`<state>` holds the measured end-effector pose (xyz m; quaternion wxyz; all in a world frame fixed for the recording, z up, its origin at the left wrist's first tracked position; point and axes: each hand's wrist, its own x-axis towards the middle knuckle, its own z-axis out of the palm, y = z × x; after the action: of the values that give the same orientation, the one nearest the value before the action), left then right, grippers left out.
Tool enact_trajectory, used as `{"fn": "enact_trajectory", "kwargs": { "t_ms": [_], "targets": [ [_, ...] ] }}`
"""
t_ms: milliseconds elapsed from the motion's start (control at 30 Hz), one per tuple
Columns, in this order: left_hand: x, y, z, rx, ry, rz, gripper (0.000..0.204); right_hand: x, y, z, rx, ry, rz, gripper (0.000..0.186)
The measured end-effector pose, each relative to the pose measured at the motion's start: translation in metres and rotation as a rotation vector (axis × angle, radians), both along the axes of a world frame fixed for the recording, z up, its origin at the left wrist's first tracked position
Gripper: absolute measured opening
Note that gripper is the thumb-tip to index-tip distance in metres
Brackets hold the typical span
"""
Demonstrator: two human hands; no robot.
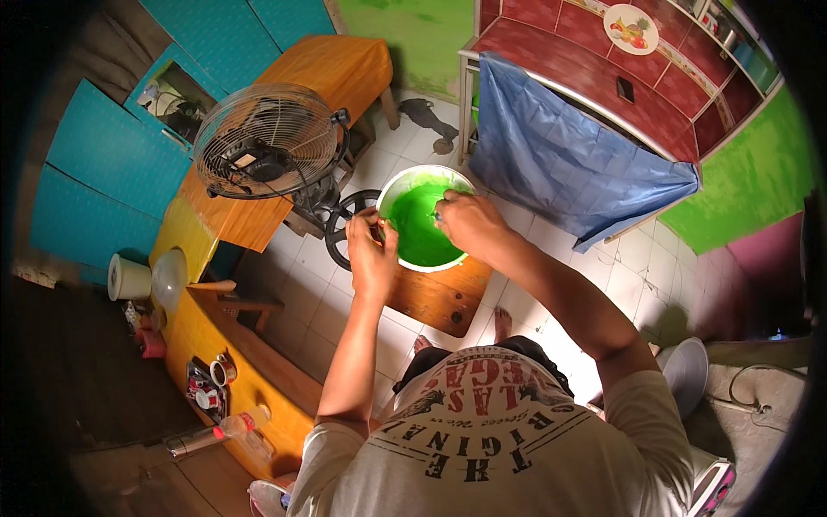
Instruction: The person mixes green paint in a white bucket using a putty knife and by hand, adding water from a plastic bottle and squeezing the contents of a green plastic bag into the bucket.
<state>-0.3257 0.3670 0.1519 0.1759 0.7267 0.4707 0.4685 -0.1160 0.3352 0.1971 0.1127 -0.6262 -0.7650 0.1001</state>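
Observation:
A round white bowl (pixel 385 207) holds bright green, smooth liquid (pixel 418 228) that also smears its inner wall. It stands on a small wooden table (pixel 439 302) in front of me. My left hand (pixel 372 254) is closed at the bowl's left rim, thumb and fingers pinching there. Over the right side of the bowl, my right hand (pixel 468 222) is closed, fingertips low over the green liquid. A small bluish bit shows at those fingertips; the rest of what they hold is hidden.
A black fan (pixel 267 142) stands left of the bowl by an orange wooden bench (pixel 332 73). A red-tiled counter (pixel 560 52) with a blue cloth (pixel 568 155) is at the far right. Bottles and cups sit on the yellow table (pixel 194 332) at left.

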Motion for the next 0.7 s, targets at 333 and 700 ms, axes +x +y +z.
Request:
{"fn": "enact_trajectory", "kwargs": {
  "t_ms": [333,700],
  "targets": [
    [-0.007,-0.008,-0.007,-0.128,0.023,0.059,0.017,0.004,-0.012,0.001,-0.102,0.039,0.088,0.024],
    [-0.005,-0.008,0.010,0.028,0.085,0.096,0.015,-0.009,0.015,-0.009,0.020,-0.056,0.078,0.019]
  ]
}}
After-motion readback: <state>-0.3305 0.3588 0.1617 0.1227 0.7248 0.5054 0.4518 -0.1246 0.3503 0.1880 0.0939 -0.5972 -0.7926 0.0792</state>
